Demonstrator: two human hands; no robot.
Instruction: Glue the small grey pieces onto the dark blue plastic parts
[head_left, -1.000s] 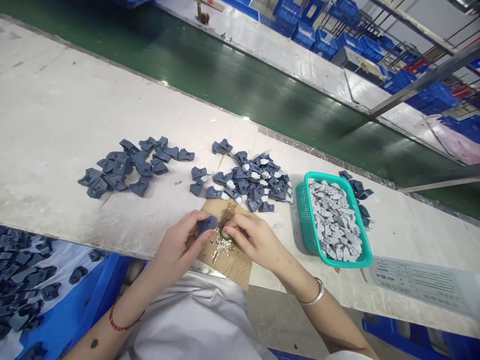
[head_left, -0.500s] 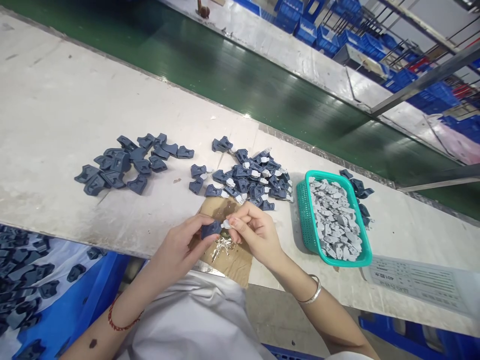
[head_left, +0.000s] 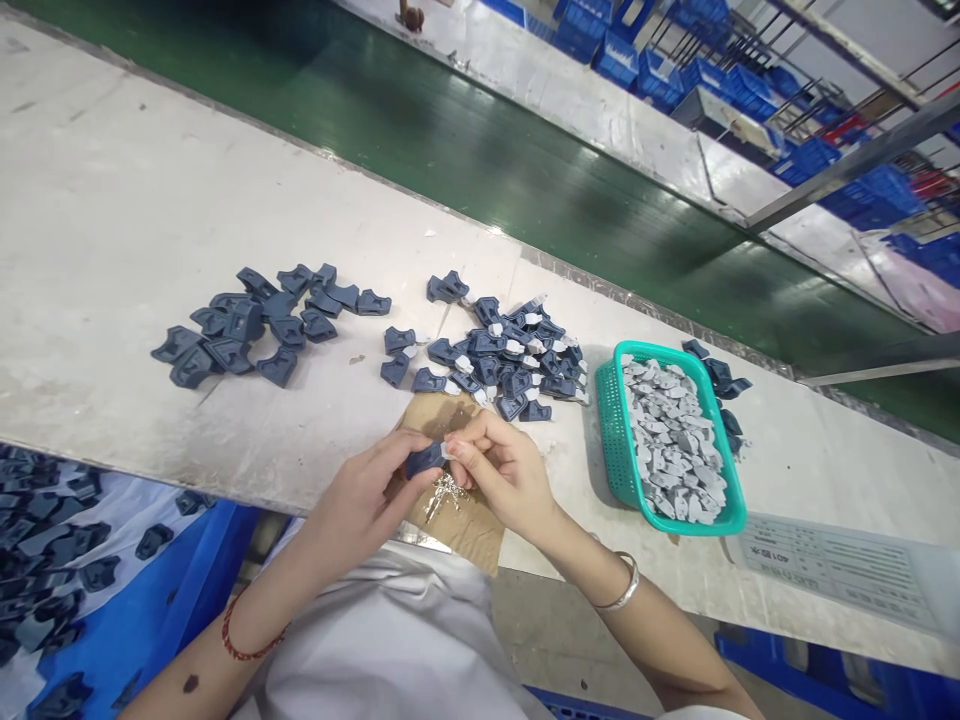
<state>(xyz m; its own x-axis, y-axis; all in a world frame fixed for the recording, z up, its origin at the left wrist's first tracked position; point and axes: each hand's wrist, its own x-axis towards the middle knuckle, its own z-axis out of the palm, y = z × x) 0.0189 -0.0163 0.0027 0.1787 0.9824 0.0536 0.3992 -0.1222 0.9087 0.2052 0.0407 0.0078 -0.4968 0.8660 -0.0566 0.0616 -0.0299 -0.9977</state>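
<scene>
Between the thumb and fingers of my left hand (head_left: pixel 375 487) is a dark blue plastic part (head_left: pixel 424 459). My right hand (head_left: pixel 504 468) pinches a small light grey plastic piece (head_left: pixel 448 451) against the right end of that part; fingertips hide most of the grey piece. Below both hands lies brown paper (head_left: pixel 474 535) with shiny, wet-looking spots. Just beyond them is a pile of dark blue parts (head_left: pixel 487 343), many with pale grey pieces at one end. A green plastic basket (head_left: pixel 611 440) full of loose grey pieces (head_left: pixel 675 440) stands to the right.
More dark blue parts (head_left: pixel 244 320) lie on the table at left, and a few (head_left: pixel 721 375) sit behind the basket. A blue bin (head_left: pixel 172 600) with many dark parts is at lower left. A printed sheet (head_left: pixel 832 570) lies at right. A green conveyor belt (head_left: pixel 450 170) runs behind the table.
My right hand has moved slightly left, bringing the grey piece closer against the dark blue part. My left hand stays nearly in place, still holding the part.
</scene>
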